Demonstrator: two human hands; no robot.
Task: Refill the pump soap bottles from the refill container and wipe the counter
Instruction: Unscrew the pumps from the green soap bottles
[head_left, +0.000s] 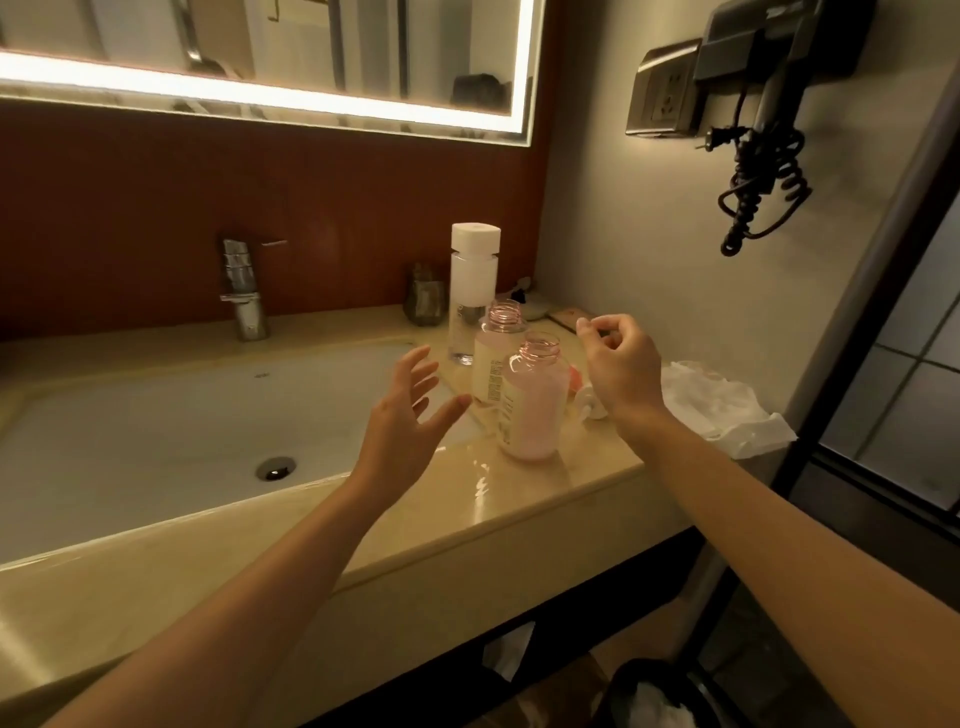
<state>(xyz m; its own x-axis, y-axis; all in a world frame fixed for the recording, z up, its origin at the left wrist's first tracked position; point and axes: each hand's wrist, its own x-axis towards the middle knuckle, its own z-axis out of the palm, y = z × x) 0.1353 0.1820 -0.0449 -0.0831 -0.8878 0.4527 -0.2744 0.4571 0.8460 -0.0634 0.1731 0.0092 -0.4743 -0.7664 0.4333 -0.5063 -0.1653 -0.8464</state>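
Here, the refilling step is set up but the pour has not begun. Two pink pump bottles stand touching on the surface (519, 499) just right of the sink (156, 426): the near bottle (535, 410) and the far bottle (493, 358), both with bare threaded necks. What appear to be their removed pump heads (595, 408) lie just behind the near bottle, partly hidden by the wrist. The refill container (474, 280), tall and white-capped, stands upright directly behind the far bottle, its cap on. The left hand (405, 415) is released, fingers spread, hovering just left of the bottles and touching nothing. The right hand (618, 364) hangs above and right of the near bottle with fingers curled inward, thumb close to forefinger; nothing is visibly held. A crumpled white cloth (717, 405) lies near the wall for the wiping step. The next move likely calls for taking up the container, uncapping it, and steadying one open bottle, since the necks are narrow and spillage is probable.
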